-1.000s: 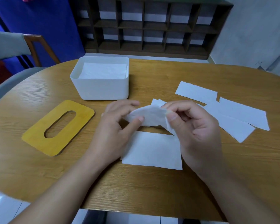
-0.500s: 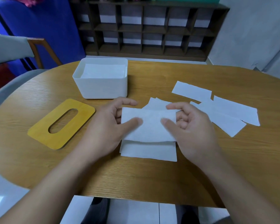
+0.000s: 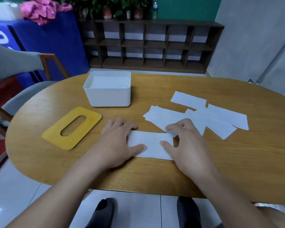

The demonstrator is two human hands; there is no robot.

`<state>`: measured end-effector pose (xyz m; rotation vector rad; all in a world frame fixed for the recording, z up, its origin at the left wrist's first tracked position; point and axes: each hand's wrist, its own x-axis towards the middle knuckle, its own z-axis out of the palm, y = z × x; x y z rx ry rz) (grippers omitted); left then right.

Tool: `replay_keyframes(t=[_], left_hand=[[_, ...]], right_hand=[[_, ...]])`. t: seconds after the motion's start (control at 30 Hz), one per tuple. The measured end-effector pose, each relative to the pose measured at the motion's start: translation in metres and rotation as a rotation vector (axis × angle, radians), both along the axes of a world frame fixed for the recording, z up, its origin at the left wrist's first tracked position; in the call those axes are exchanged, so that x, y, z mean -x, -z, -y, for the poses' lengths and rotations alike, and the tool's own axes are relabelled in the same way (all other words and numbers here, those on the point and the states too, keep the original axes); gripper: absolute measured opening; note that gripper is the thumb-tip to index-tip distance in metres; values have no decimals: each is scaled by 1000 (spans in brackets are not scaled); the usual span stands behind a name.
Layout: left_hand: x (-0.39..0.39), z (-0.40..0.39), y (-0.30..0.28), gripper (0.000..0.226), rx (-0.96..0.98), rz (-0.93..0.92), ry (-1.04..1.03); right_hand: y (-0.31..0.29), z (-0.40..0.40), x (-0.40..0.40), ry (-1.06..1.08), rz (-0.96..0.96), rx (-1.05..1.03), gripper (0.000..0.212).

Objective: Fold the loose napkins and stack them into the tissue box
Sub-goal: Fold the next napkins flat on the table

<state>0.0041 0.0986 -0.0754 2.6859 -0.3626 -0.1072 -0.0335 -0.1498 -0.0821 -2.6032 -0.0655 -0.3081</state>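
A folded white napkin [image 3: 150, 144] lies flat on the wooden table [image 3: 204, 162] in front of me. My left hand [image 3: 117, 142] presses its left end with spread fingers and thumb. My right hand [image 3: 186, 142] rests on its right end, thumb flat on the paper and fingers bent at the far corner. Behind, the white tissue box [image 3: 109, 96] stands without its lid, with folded napkins [image 3: 109, 82] stacked inside. Several loose napkins [image 3: 217, 119] lie overlapping to the right.
The yellow box lid [image 3: 56, 135] with an oval slot lies left of my hands. A grey chair [image 3: 15, 66] with a wooden arm stands at the table's left. A dark cubby shelf [image 3: 151, 45] lines the far wall. My feet show under the near table edge.
The napkin was held up between both hands, then folded over onto itself; now it lies flat as a narrower strip with both hands pressing it down. The camera view has tilted up.
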Motion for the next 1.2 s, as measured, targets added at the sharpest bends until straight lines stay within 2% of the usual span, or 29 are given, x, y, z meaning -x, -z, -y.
replay_keyframes(t=[0.07, 0.13, 0.23, 0.33, 0.4, 0.47, 0.53, 0.6, 0.7, 0.8, 0.9, 1.2], left_hand=[[1, 5, -4, 68, -25, -25, -15], [1, 10, -6, 51, 2, -67, -35], [3, 13, -8, 29, 180, -96, -18], [7, 16, -5, 21, 570, -83, -34], [8, 19, -6, 20, 788, -92, -61], [11, 25, -6, 17, 962, -112, -76], [14, 29, -3, 19, 1067, -101, -109], [18, 31, 3, 24, 1114, -77, -146], [21, 33, 11, 33, 1115, -8, -182], [26, 36, 13, 53, 1073, 101, -250], [30, 36, 13, 66, 1148, 111, -288], [37, 40, 1, 45, 1093, 61, -210]], right_hand=[[2, 0, 1, -27, -6, -29, 41], [3, -1, 2, -67, -19, -31, 39], [1, -2, 4, -119, -52, -98, 53], [-4, -2, 2, -111, -119, -402, 80], [-6, -3, 0, -95, -156, -662, 86], [-8, -8, -2, -86, -167, -891, 74], [-8, -15, -3, -92, -156, -1000, 55], [-6, -24, -1, -97, -122, -1007, 41], [-1, -34, 5, -84, -53, -899, 30], [4, -36, 8, -74, -22, -855, 31], [4, -34, 9, -57, -43, -899, 31], [4, -32, 9, -78, -61, -870, 30]])
